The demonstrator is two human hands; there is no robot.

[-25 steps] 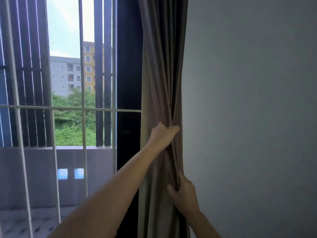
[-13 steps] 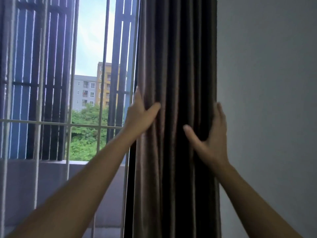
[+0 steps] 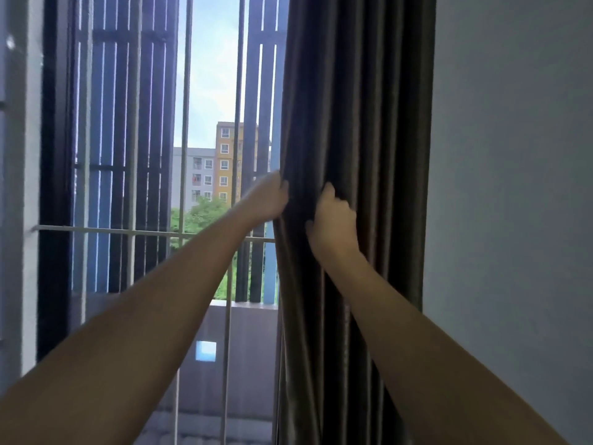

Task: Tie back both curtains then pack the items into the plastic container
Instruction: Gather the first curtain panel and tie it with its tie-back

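A dark brown curtain (image 3: 369,123) hangs in gathered folds between the window and the wall. My left hand (image 3: 268,200) grips its left edge, fingers curled into the fabric. My right hand (image 3: 333,220) grips folds just to the right of it, fingers curled round the cloth. Both arms reach forward and up. No tie-back, plastic container or items to pack are in view.
A barred window (image 3: 186,155) with vertical slats fills the left and middle, with buildings and trees outside. A plain grey wall (image 3: 513,187) stands to the right of the curtain. A horizontal window bar (image 3: 128,232) crosses at hand height.
Both hands went from spread flat on the curtain's two sides to gripping folds close together near its left edge. The view has shifted to the left.
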